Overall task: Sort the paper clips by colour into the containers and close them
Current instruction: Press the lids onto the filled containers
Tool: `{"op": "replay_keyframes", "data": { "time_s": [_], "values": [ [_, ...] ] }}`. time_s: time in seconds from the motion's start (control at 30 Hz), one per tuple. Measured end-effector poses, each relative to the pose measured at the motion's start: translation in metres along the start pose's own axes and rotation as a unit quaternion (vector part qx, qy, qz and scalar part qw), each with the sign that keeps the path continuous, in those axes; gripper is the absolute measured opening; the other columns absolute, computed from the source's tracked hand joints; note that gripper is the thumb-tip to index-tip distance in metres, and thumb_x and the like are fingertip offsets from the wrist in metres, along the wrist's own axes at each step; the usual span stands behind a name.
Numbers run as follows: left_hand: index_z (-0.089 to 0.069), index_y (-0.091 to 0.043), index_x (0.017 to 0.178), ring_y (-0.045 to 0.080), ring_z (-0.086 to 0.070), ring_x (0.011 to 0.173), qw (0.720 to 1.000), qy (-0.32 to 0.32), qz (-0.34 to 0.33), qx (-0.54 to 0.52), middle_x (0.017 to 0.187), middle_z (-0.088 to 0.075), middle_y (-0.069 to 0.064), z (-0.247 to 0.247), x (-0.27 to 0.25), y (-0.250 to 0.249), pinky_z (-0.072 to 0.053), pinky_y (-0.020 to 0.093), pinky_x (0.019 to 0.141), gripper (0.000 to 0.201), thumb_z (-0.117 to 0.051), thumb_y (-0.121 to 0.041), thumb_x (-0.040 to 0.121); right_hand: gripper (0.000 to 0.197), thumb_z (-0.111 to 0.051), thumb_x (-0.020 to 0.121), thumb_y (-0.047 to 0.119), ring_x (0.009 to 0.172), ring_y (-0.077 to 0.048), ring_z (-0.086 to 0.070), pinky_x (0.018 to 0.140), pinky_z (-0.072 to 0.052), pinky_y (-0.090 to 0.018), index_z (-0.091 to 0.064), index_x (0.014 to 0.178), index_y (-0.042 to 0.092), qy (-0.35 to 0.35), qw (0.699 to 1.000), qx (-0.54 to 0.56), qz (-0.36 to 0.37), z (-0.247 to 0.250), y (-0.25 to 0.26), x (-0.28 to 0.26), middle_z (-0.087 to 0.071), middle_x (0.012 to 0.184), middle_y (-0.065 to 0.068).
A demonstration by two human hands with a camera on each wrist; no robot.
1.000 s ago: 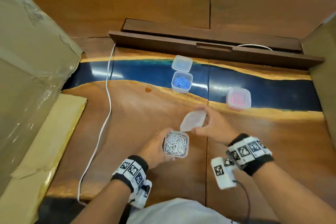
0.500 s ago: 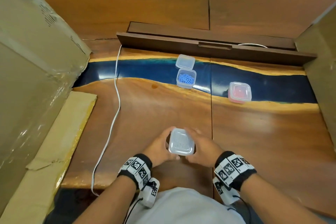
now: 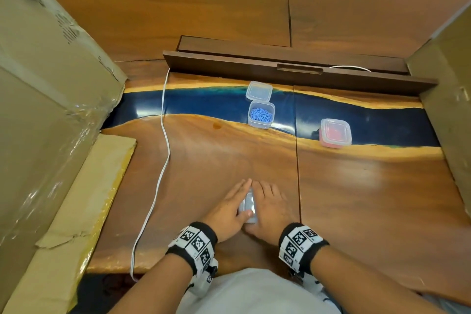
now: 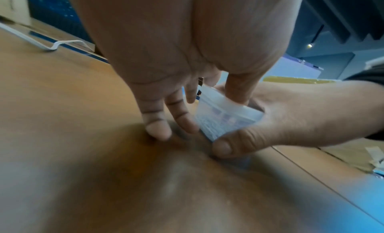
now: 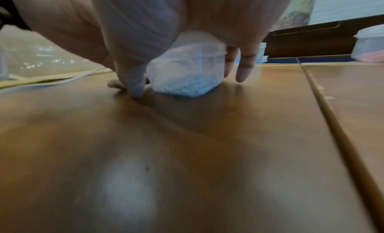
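Note:
A small clear container of white paper clips (image 3: 248, 205) stands near the table's front edge with its lid on. My left hand (image 3: 229, 208) and right hand (image 3: 271, 208) lie flat over it side by side, fingers straight, pressing down. In the left wrist view my left thumb (image 4: 236, 92) presses on the lid of the container (image 4: 226, 116), while the right thumb (image 4: 226, 146) sits at its base. The right wrist view has my palm over the container (image 5: 187, 72). Farther back, the container of blue clips (image 3: 261, 115) is open, its lid (image 3: 258, 90) behind it. The pink-clip container (image 3: 335, 132) is closed.
A white cable (image 3: 163, 160) runs down the table left of my hands. A large cardboard box (image 3: 51, 84) and flat cardboard (image 3: 76, 224) line the left side. Another box (image 3: 448, 84) stands at the right. A dark wooden board (image 3: 280, 71) crosses the back.
A second ago my right hand held the lid above the open white-clip container. The lid then went on, and both hands have flattened over it.

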State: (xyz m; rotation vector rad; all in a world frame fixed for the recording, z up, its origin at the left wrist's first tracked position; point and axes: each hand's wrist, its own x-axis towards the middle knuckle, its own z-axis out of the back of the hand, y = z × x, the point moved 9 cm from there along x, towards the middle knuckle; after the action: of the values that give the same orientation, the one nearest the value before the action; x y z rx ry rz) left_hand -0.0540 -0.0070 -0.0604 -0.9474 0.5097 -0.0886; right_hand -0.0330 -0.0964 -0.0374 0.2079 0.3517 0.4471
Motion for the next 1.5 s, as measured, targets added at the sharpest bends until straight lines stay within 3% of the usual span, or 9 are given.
{"op": "replay_keyframes", "data": {
  "time_s": [0.17, 0.3, 0.43, 0.63, 0.77, 0.93, 1.1, 1.23, 1.5],
  "values": [
    [0.009, -0.057, 0.142, 0.015, -0.017, 0.144, 0.993, 0.011, 0.010, 0.113, 0.159, -0.003, -0.018, 0.005, 0.002, 0.012, -0.025, 0.044, 0.115, 0.072, -0.042, -0.052, 0.091, 0.081, -0.054, 0.065, 0.061, 0.100, -0.021, -0.049, 0.084, -0.047, -0.038, -0.046, 0.131, 0.014, -0.040, 0.999, 0.021, 0.025, 0.008, 0.002, 0.007, -0.053, 0.117, -0.001],
    [-0.002, -0.050, 0.147, 0.018, -0.028, 0.138, 0.994, 0.027, 0.017, 0.104, 0.153, -0.018, -0.011, 0.011, 0.012, 0.012, -0.030, 0.043, 0.112, 0.076, -0.047, -0.056, 0.087, 0.076, -0.059, 0.063, 0.059, 0.092, -0.020, -0.046, 0.075, -0.049, -0.038, -0.051, 0.121, 0.011, -0.035, 0.998, 0.038, 0.036, 0.007, -0.003, 0.016, -0.051, 0.106, -0.001],
    [-0.009, -0.031, 0.153, 0.014, -0.029, 0.139, 0.998, 0.034, 0.019, 0.040, 0.155, -0.017, -0.007, 0.008, 0.017, 0.003, -0.028, 0.037, 0.114, 0.084, -0.059, -0.043, 0.087, 0.088, -0.067, 0.061, 0.054, 0.113, -0.020, -0.043, 0.090, -0.047, -0.038, -0.042, 0.134, 0.011, -0.020, 0.990, 0.140, 0.000, 0.005, -0.012, 0.012, -0.044, 0.126, -0.005],
    [-0.002, -0.034, 0.153, 0.004, -0.024, 0.137, 0.999, 0.043, 0.017, 0.008, 0.156, -0.010, -0.017, -0.001, 0.010, -0.003, -0.025, 0.020, 0.108, 0.092, -0.065, -0.039, 0.086, 0.098, -0.064, 0.069, 0.057, 0.135, -0.022, -0.032, 0.111, -0.030, -0.036, -0.024, 0.148, 0.014, 0.023, 0.997, 0.078, -0.010, 0.001, -0.015, 0.003, -0.030, 0.147, -0.005],
    [0.011, -0.047, 0.147, 0.010, -0.016, 0.145, 0.996, 0.045, 0.009, 0.072, 0.156, 0.006, -0.026, -0.004, 0.009, 0.000, -0.028, 0.039, 0.115, 0.091, -0.056, -0.049, 0.086, 0.090, -0.046, 0.069, 0.063, 0.123, -0.028, -0.045, 0.101, -0.038, -0.045, -0.035, 0.142, 0.011, 0.014, 0.999, -0.037, -0.013, 0.000, -0.012, 0.003, -0.044, 0.139, -0.010],
    [0.013, -0.058, 0.141, 0.017, -0.015, 0.147, 0.987, 0.048, 0.019, 0.151, 0.157, 0.011, -0.027, -0.002, 0.011, 0.006, -0.024, 0.045, 0.116, 0.084, -0.047, -0.063, 0.083, 0.089, -0.047, 0.066, 0.064, 0.118, -0.031, -0.052, 0.096, -0.043, -0.047, -0.046, 0.135, 0.008, 0.000, 0.999, -0.050, -0.011, -0.001, -0.012, 0.007, -0.053, 0.130, -0.011],
    [0.001, -0.055, 0.145, 0.016, -0.007, 0.147, 0.992, 0.040, 0.027, 0.119, 0.158, 0.015, -0.021, 0.009, 0.012, 0.011, -0.022, 0.044, 0.117, 0.082, -0.053, -0.060, 0.084, 0.102, -0.056, 0.068, 0.065, 0.140, -0.025, -0.026, 0.114, -0.021, -0.040, -0.019, 0.149, 0.015, 0.030, 0.999, 0.036, -0.022, -0.001, -0.016, 0.005, -0.025, 0.153, -0.006],
    [0.013, -0.054, 0.143, 0.019, -0.021, 0.144, 0.982, 0.004, -0.016, 0.187, 0.156, 0.014, -0.026, 0.011, 0.002, 0.010, -0.029, 0.043, 0.112, 0.061, -0.017, -0.064, 0.092, 0.114, -0.059, 0.072, 0.072, 0.147, -0.017, -0.008, 0.120, -0.013, -0.038, 0.001, 0.154, 0.020, 0.105, 0.987, 0.117, 0.015, -0.005, -0.025, -0.002, -0.004, 0.161, 0.003],
    [0.012, -0.061, 0.140, 0.026, -0.028, 0.137, 0.977, -0.003, 0.040, 0.207, 0.161, -0.001, -0.013, 0.016, 0.008, 0.004, -0.030, 0.048, 0.107, 0.048, -0.012, -0.053, 0.099, 0.104, -0.054, 0.078, 0.071, 0.146, -0.020, -0.012, 0.119, -0.010, -0.040, -0.004, 0.153, 0.017, 0.123, 0.990, 0.069, 0.028, -0.003, -0.037, 0.002, -0.012, 0.159, -0.001]
  ]
}}
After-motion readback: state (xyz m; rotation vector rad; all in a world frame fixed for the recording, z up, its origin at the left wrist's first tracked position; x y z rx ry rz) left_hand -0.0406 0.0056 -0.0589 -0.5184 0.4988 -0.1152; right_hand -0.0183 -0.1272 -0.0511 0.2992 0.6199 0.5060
